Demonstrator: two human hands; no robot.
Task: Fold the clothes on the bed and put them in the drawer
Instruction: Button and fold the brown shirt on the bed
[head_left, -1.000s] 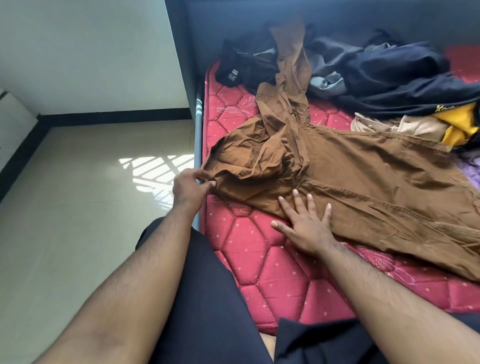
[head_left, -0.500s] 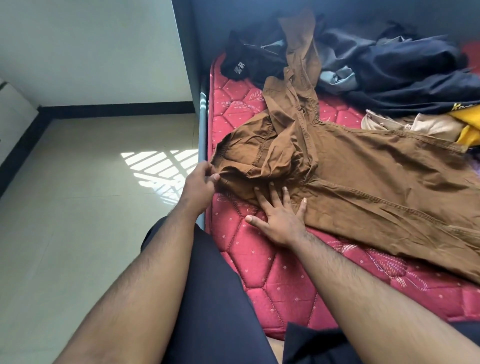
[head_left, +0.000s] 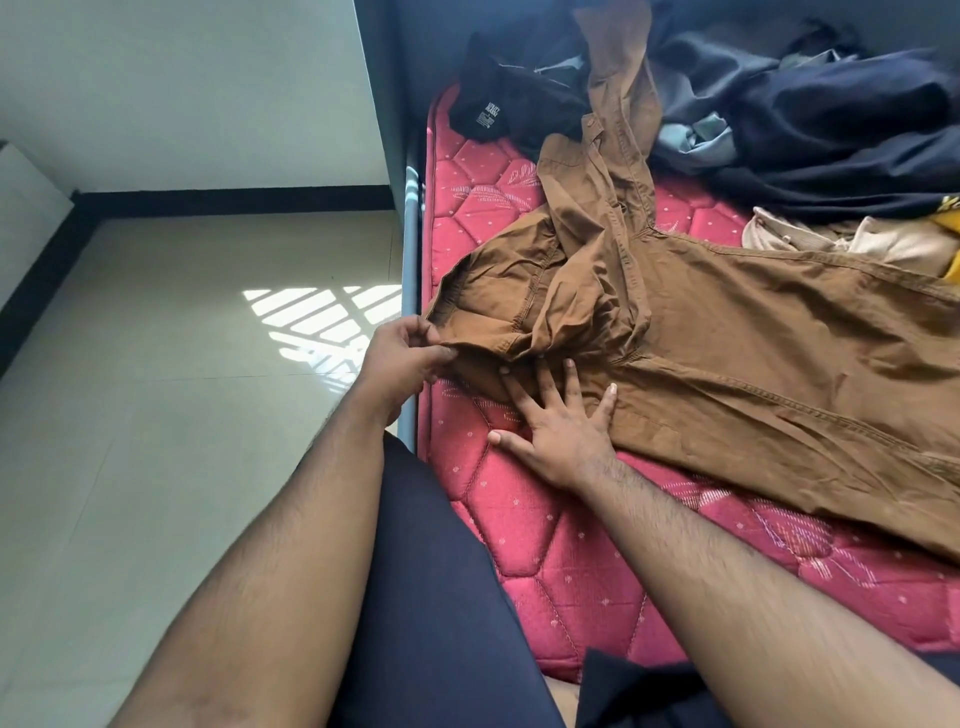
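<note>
Head view: the brown trousers (head_left: 727, 332) lie spread on the red mattress (head_left: 545, 545), with one leg thrown up over the dark clothes pile (head_left: 831, 119). The left hand (head_left: 400, 358) pinches the waistband edge. The right hand (head_left: 558, 421), fingers straight, presses the cloth flat; it has slid toward the waistband since a second ago. I judge the smoothing is nearly done, folding not begun.

- A small white printed label (head_left: 491, 115) sits on a black garment (head_left: 511, 98) at the head of the red mattress (head_left: 550, 525); its lines of lettering are too small and blurred to read.
- Yellow lettering (head_left: 950, 201) shows on a dark garment (head_left: 852, 130) at the frame's right edge, cut off and not legible.
- No other text, number or sign is readable.
</note>
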